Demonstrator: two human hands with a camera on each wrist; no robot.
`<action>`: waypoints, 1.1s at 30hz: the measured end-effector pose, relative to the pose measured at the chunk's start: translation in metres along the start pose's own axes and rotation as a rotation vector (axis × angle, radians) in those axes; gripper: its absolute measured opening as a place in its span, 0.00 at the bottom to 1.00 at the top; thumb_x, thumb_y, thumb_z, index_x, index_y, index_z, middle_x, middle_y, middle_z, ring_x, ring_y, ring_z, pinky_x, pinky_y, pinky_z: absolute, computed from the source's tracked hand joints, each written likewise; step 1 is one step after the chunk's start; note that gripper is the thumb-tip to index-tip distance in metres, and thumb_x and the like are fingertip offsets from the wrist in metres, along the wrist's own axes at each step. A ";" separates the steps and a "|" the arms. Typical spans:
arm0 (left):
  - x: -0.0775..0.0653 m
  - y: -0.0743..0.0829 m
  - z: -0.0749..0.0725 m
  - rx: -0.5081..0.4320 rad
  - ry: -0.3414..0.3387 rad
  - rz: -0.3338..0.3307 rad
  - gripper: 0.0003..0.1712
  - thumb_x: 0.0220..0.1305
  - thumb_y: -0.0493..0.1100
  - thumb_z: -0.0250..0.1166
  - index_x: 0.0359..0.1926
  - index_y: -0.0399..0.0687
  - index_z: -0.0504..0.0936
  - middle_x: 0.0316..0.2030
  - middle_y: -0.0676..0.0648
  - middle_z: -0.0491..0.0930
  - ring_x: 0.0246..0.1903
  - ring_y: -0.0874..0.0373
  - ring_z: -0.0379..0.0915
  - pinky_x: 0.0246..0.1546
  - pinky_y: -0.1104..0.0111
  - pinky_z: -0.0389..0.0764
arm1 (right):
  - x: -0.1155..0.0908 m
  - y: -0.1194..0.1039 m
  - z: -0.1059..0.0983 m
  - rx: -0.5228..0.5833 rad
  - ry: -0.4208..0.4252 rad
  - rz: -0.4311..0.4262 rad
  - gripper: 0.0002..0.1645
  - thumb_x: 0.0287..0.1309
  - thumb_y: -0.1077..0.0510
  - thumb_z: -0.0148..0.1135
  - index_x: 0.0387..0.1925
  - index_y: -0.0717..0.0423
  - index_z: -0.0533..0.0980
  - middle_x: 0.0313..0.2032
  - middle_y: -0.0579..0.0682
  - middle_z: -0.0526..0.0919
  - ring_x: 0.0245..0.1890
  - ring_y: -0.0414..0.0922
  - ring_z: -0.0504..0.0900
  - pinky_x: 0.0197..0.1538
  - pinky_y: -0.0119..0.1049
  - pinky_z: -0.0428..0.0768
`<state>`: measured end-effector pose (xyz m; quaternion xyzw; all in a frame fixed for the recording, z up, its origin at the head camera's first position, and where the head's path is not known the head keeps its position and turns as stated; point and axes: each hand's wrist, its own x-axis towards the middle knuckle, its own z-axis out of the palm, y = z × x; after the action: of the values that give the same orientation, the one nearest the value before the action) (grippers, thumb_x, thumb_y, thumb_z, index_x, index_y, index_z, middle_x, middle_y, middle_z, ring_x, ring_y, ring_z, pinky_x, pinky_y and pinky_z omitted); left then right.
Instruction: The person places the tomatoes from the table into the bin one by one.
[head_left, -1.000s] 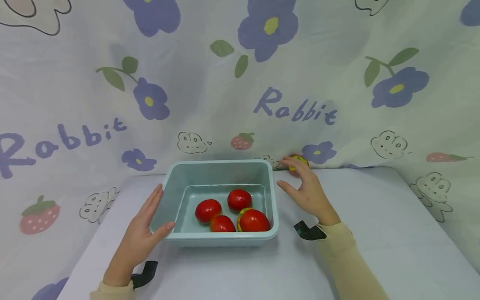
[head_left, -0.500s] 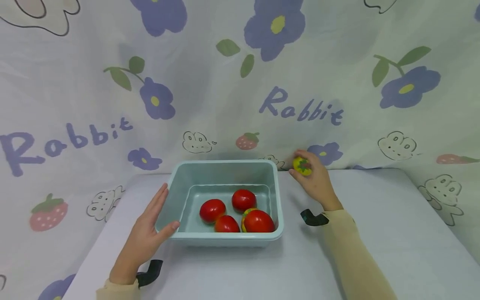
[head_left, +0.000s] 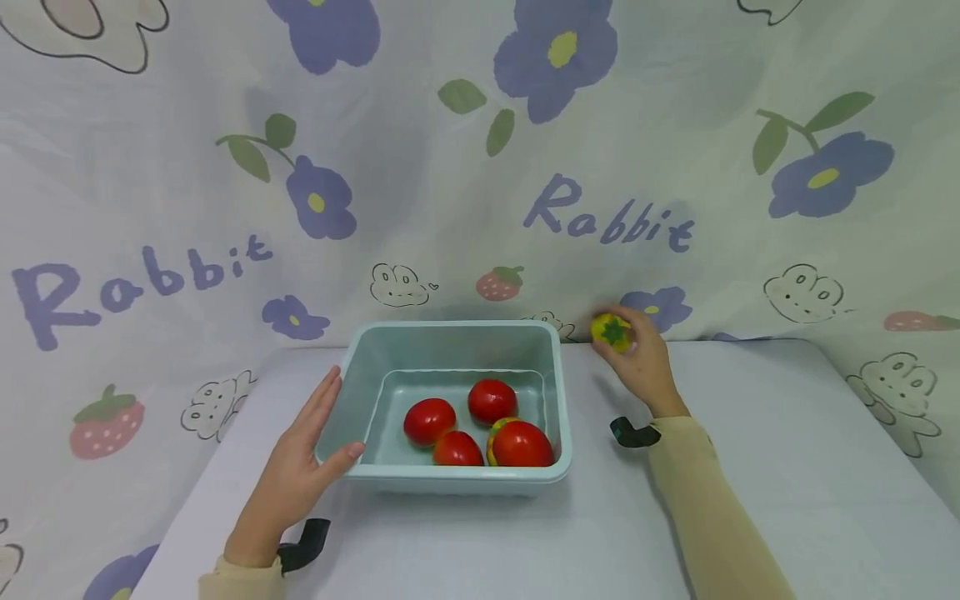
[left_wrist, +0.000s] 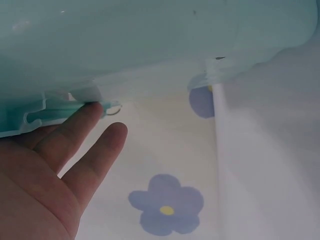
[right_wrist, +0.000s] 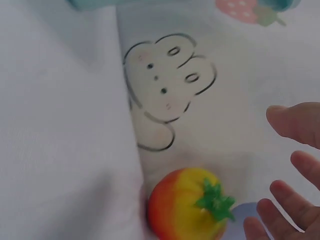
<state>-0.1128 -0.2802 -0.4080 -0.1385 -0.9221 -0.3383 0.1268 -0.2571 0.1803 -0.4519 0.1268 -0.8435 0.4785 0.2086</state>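
In the head view my right hand [head_left: 642,362] grips a yellow toy tomato [head_left: 612,333] between thumb and fingers, at the table's back edge. Its green leafy top faces the camera. The right wrist view shows this tomato [right_wrist: 186,205] with a red-orange side against the backdrop, and my fingers [right_wrist: 292,205] spread beside it. My left hand [head_left: 294,467] rests at the left side of a pale blue-green basin [head_left: 450,475], fingers straight along the outside and thumb over the front-left rim. Several red tomatoes [head_left: 491,400] lie in the basin; one has yellow showing beside it.
The table [head_left: 480,550] has a white cover. A fabric backdrop [head_left: 420,192] with flowers, rabbits and lettering hangs right behind it. Black wrist mounts [head_left: 303,546] stick out from both wrists.
My right hand has closed round the yellow tomato at the backdrop and turned it so its green top shows. My left hand stays at the basin; the whole view has shifted slightly.
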 end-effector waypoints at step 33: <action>0.001 -0.001 0.001 -0.003 0.000 0.007 0.51 0.62 0.44 0.69 0.80 0.51 0.52 0.79 0.51 0.48 0.77 0.45 0.46 0.61 0.29 0.60 | 0.002 0.051 0.009 -0.075 -0.005 0.105 0.43 0.51 0.70 0.71 0.69 0.64 0.65 0.67 0.68 0.66 0.68 0.65 0.62 0.72 0.62 0.57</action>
<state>-0.1141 -0.2800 -0.4094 -0.1419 -0.9212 -0.3390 0.1276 -0.2819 0.1982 -0.4937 0.0754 -0.8669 0.4563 0.1859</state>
